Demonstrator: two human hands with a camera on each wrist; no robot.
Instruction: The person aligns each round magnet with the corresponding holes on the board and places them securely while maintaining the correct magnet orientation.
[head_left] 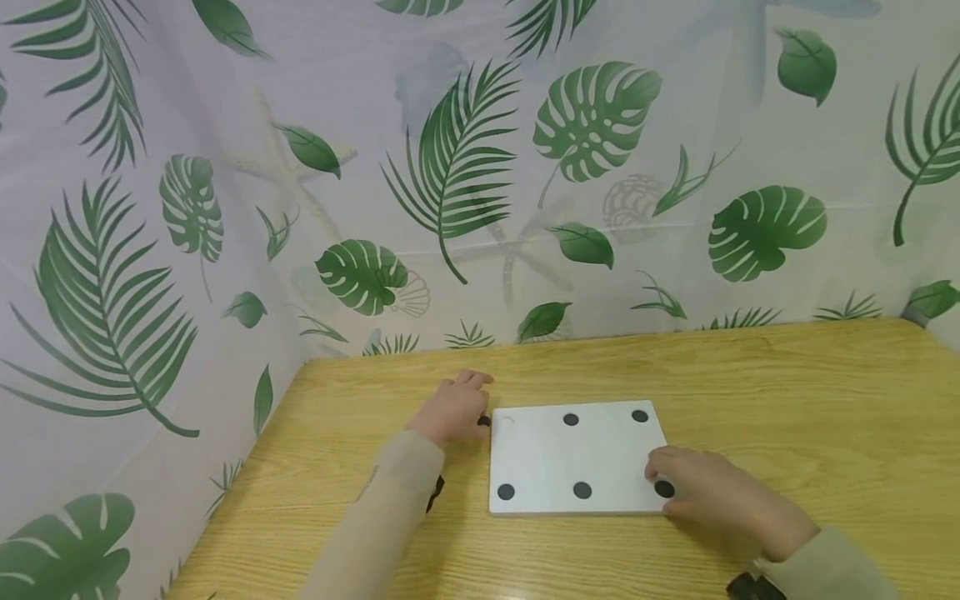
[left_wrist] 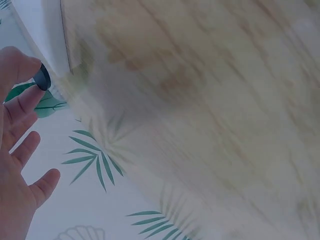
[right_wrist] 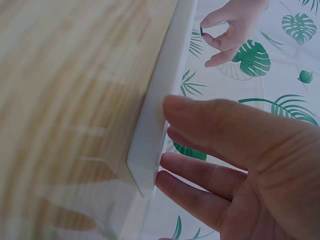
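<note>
A white rectangular board [head_left: 570, 458] lies flat on the table, with black round discs [head_left: 582, 490] along its near and far edges. At its far left corner shows a faint curved mark [head_left: 509, 421] where no disc sits. Just beside that corner, my left hand [head_left: 454, 408] pinches a small black disc [left_wrist: 44, 77] between thumb and index finger, its other fingers spread. My right hand [head_left: 708, 492] grips the board's near right corner, thumb and fingertips at the edge [right_wrist: 155, 120]. Between them in the head view is another black disc [head_left: 664, 488].
The wood-grain table [head_left: 787, 400] runs back to a white cloth [head_left: 480, 317] printed with green leaves, which also hangs along the left side. Dark straps [head_left: 753, 586] circle both wrists below light sleeves.
</note>
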